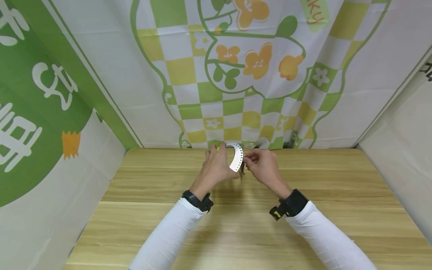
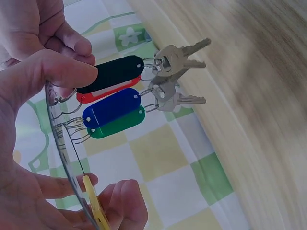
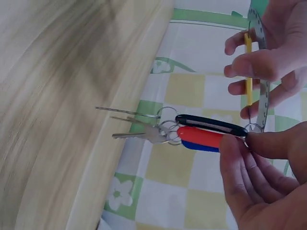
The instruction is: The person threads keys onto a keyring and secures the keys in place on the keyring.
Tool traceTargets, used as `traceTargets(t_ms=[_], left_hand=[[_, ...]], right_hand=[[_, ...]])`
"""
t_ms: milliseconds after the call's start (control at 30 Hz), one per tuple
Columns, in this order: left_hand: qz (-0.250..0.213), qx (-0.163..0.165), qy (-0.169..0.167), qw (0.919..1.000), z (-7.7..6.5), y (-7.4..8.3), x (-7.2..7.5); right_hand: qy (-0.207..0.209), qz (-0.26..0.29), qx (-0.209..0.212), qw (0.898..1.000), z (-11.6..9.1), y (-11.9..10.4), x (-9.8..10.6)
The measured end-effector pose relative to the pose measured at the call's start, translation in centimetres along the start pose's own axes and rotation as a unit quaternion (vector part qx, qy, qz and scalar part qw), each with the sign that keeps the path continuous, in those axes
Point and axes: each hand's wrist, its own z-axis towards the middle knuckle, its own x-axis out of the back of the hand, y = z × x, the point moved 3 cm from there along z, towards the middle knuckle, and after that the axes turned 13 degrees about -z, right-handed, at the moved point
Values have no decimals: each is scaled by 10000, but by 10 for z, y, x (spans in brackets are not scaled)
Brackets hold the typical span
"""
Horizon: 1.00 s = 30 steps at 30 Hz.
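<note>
My left hand [image 1: 217, 165] grips a white curved plate [image 1: 238, 159] with a row of small holes along its edge. A yellow bar [image 3: 248, 67] sits at the plate's side, by my left fingers. Thin wire rings tie several key tags to the plate: black [image 2: 117, 72], red [image 3: 199, 136], blue [image 2: 112, 108] and green [image 2: 120, 122]. Metal keys [image 2: 175, 60] dangle from the tags' far ends. With thumb and fingertips, my right hand [image 1: 264, 165] pinches at the plate end of the tags; in the right wrist view its fingers partly cover the red tag.
Both hands work above the wooden table [image 1: 152, 225], close to its back edge. Behind it hangs a checkered cloth [image 1: 233, 108] with flowers, and a green-and-white cloth [image 1: 40, 112] hangs at the left. A pale cloth [image 1: 405, 123] closes the right side.
</note>
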Motion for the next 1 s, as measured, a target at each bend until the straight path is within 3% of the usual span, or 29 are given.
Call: traceTargets(t_ms=[100, 233, 333, 400, 567, 733, 833, 900, 1000], left_hand=[[-1, -52, 9, 10000, 1, 0, 0], [4, -52, -10, 10000, 1, 0, -1], [26, -35, -25, 10000, 1, 0, -1], [32, -30, -19, 10000, 1, 0, -1], [9, -46, 17, 10000, 1, 1, -1], [-24, -88, 39, 10000, 1, 1, -2], [2, -92, 33, 10000, 1, 0, -3], [38, -98, 30, 9999, 1, 0, -3], [66, -99, 24, 9999, 2, 0, -3]], right_hand=[[363, -401, 602, 9967, 0, -1, 0], [864, -1153, 1721, 9745, -2, -3, 1], [975, -1343, 2084, 9639, -3, -3, 1], [881, -1262, 1986, 9679, -2, -2, 0], [355, -618, 1003, 9924, 1, 2, -2], [110, 87, 384, 9992, 1, 4, -3], [301, 3, 496, 9983, 0, 4, -2], [552, -360, 875, 9940, 0, 3, -1], [915, -865, 1580, 9794, -2, 1, 1]])
